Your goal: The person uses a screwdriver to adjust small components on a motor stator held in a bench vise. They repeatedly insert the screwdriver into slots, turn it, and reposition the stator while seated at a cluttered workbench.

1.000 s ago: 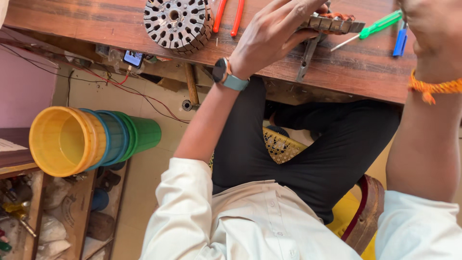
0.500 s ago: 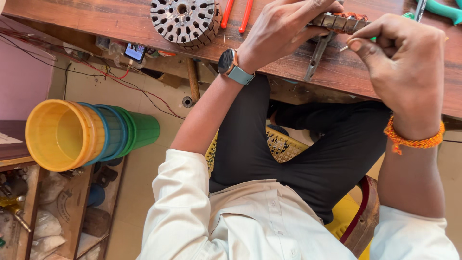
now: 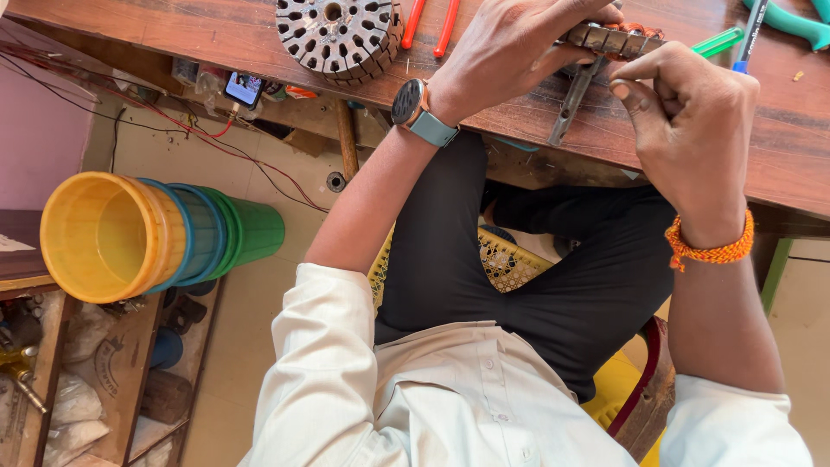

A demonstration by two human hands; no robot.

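My left hand (image 3: 510, 43), with a watch on its wrist, grips a small slotted metal part (image 3: 616, 38) with copper-coloured winding, just above the wooden table (image 3: 216, 35). My right hand (image 3: 692, 130), with an orange thread on its wrist, is curled with its fingertips closed on the right end of the same part. A grey metal tool (image 3: 571, 102) lies on the table under the part. A round slotted metal core (image 3: 337, 35) lies to the left of my left hand.
Red tool handles (image 3: 428, 22), a green screwdriver (image 3: 719, 41), a blue pen (image 3: 749, 35) and teal pliers (image 3: 791, 22) lie on the table. Stacked plastic buckets (image 3: 156, 238), wires and a wooden shelf (image 3: 112, 372) are on the left.
My right hand has come in from the right edge and closed on the metal part that my left hand holds. The green screwdriver it was near now lies on the table.
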